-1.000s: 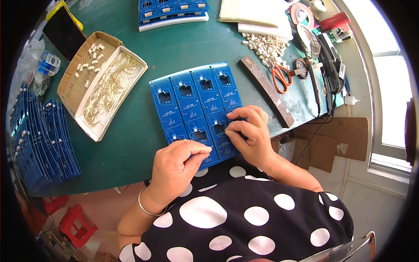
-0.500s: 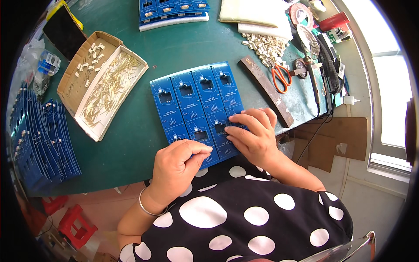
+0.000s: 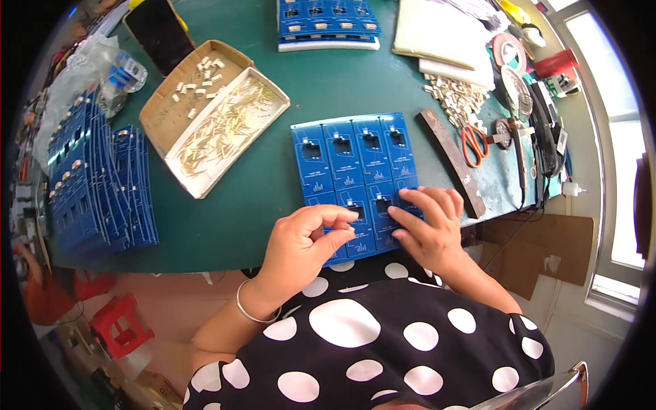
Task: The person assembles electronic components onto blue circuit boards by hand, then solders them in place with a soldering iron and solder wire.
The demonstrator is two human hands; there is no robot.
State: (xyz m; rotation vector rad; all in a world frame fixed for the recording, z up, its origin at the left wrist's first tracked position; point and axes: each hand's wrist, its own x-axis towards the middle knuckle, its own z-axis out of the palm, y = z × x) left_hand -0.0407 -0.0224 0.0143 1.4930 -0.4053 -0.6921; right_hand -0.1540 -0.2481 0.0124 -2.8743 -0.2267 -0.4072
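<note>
A blue panel of circuit boards, with several dark square cutouts, lies in front of me near the table's front edge. Over its lower row is my left hand, thumb and fingertips drawn together in a pinch. Whatever is between them is too small to make out. My right hand rests on the panel's lower right side, fingers stretched and apart, holding nothing. Left of the panel stands an open cardboard box; it holds small white connectors and a white tray of thin brass-coloured pins.
Stacked blue boards stand at the left; more boards lie at the back. At the right are a dark metal bar, orange-handled scissors, a connector pile and a soldering iron. A red stool stands below left.
The whole view has swung, so the table's things sit farther right. My left fingertips have shifted slightly up the panel toward a cutout. My right hand stays on the panel.
</note>
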